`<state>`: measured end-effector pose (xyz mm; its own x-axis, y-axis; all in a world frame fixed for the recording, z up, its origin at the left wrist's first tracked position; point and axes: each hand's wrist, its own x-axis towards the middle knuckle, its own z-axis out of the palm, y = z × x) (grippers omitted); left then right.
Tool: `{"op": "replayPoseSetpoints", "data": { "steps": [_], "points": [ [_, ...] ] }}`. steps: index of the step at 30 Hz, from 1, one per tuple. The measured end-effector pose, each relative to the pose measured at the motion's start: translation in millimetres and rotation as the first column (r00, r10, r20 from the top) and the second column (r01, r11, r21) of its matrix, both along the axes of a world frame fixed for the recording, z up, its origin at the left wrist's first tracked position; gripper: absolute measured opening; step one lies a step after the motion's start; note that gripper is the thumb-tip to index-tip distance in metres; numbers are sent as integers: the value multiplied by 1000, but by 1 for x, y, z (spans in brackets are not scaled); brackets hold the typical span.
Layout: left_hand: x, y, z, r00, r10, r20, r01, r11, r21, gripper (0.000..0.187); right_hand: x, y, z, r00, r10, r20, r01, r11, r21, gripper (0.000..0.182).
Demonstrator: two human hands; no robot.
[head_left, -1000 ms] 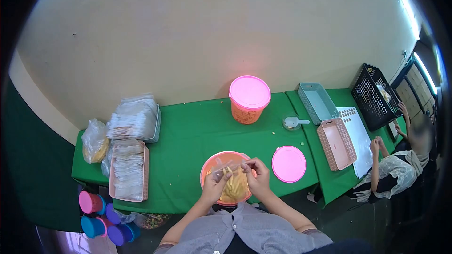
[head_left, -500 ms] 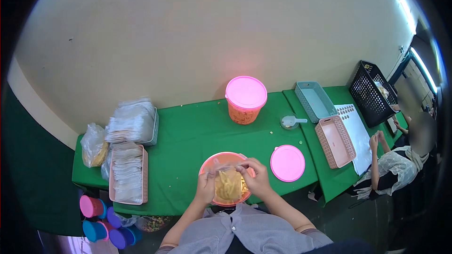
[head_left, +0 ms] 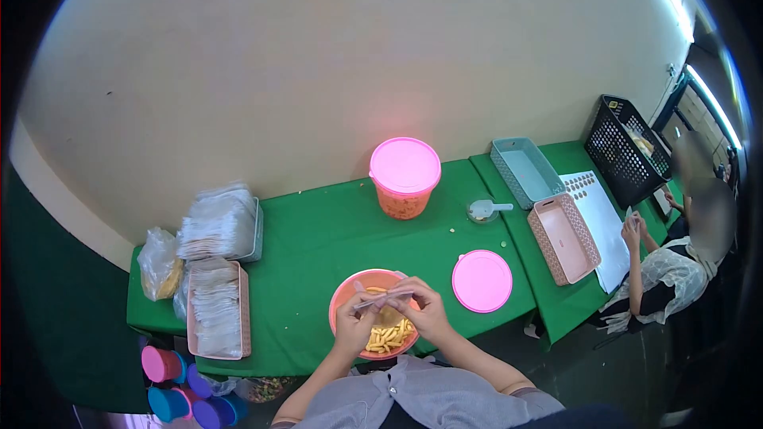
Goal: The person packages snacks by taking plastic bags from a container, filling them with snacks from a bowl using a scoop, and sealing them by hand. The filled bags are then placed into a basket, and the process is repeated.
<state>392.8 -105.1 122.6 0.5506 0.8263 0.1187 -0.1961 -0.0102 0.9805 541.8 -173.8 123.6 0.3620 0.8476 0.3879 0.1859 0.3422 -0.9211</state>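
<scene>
Clear bag (head_left: 385,300) pinched between left grip (head_left: 355,322) and right grip (head_left: 421,311).

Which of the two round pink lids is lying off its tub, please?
The lid flat on the green cloth; the other lid tops the tub.

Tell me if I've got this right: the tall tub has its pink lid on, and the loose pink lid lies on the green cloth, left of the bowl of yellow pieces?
Not quite: the loose pink lid lies to the right of the bowl, as the head view shows. It is on the green cloth, and the tall tub does have its lid on.
</scene>
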Motion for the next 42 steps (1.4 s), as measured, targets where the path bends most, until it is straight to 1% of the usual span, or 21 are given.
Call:
{"op": "replayPoseSetpoints", "data": {
  "steps": [1, 6, 8, 10, 13, 16, 18, 20, 22, 24, 26, 28, 29, 30, 31, 32, 34, 36, 38, 40, 42],
  "points": [
    [5, -2, 0, 1000, -24, 5, 24, 1000, 14, 13, 1, -3, 0, 990, 13, -137, -17, 1000, -25, 12],
    [35, -13, -8, 997, -72, 38, 70, 996, 57, 18, 36, -26, 6, 997, -45, -69, 39, 996, -82, 10],
    [48, -15, -14, 990, -128, -55, 130, 991, 26, 23, 54, -41, 10, 995, -58, -87, 49, 993, -104, 10],
    [68, -22, -4, 977, -201, -69, 205, 978, 47, 28, 75, -59, 12, 992, -82, -96, 70, 991, -118, 10],
    [102, -29, 2, 887, -461, -41, 456, 885, -98, 32, 104, -93, 16, 976, -216, -24, 212, 970, -118, 15],
    [147, -45, 13, 947, -320, 28, 321, 946, -46, 38, 134, -127, 1, 930, -359, -74, 349, 929, -120, 22],
    [164, -52, -7, 933, -353, -66, 356, 933, 45, 46, 149, -142, 12, 802, -543, 247, 573, 817, -62, 23],
    [187, -78, -17, 895, -446, -20, 444, 884, 145, 51, 158, -154, 7, 796, -506, 332, 543, 840, -22, 27],
    [205, -106, -17, 891, -454, -8, 447, 872, 199, 56, 163, -159, 9, 868, -337, 365, 391, 916, -84, 29],
    [219, -121, -30, 838, -545, -16, 535, 827, -172, 49, 176, -159, 4, 868, -294, 400, 379, 913, -150, 30],
    [229, -126, -40, 820, -570, -48, 553, 812, -186, 41, 179, -149, 3, 520, -726, 451, 832, 549, -76, 31],
    [236, -134, -41, 872, -484, -71, 470, 869, -155, 39, 200, -153, -25, 560, -742, 368, 813, 578, -72, 29],
    [238, -138, -44, 871, -485, -76, 470, 868, -159, 39, 209, -164, -40, 817, -566, 110, 570, 767, -295, 26],
    [240, -140, -49, 876, -477, -74, 464, 875, -139, 41, 215, -171, -46, 919, -334, -207, 228, 883, -410, 23],
    [242, -143, -55, 882, -466, -70, 457, 882, -119, 43, 219, -175, -52, 919, -391, -49, 354, 874, -334, 20],
    [245, -143, -61, 882, -466, -71, 456, 882, -120, 43, 225, -181, -55, 919, -391, -50, 353, 873, -336, 20],
    [250, -144, -68, 838, -543, -61, 488, 794, -361, 46, 239, -190, -45, 907, -406, -112, 338, 861, -380, 23],
    [254, -138, -60, 867, -499, -1, 447, 778, -441, 46, 256, -199, -61, 943, -294, -155, 206, 883, -422, 27],
    [256, -125, -50, 894, -444, 53, 406, 756, -514, 47, 260, -198, -41, 904, -127, -407, -17, 943, -333, 33],
    [249, -109, -46, 935, -306, 178, 353, 782, -514, 48, 251, -200, -46, 901, -22, -433, -142, 928, -343, 43],
    [243, -102, -54, 915, -325, 238, 403, 743, -535, 50, 242, -197, -59, 949, 92, -300, -220, 878, -425, 45]
  ]
}}
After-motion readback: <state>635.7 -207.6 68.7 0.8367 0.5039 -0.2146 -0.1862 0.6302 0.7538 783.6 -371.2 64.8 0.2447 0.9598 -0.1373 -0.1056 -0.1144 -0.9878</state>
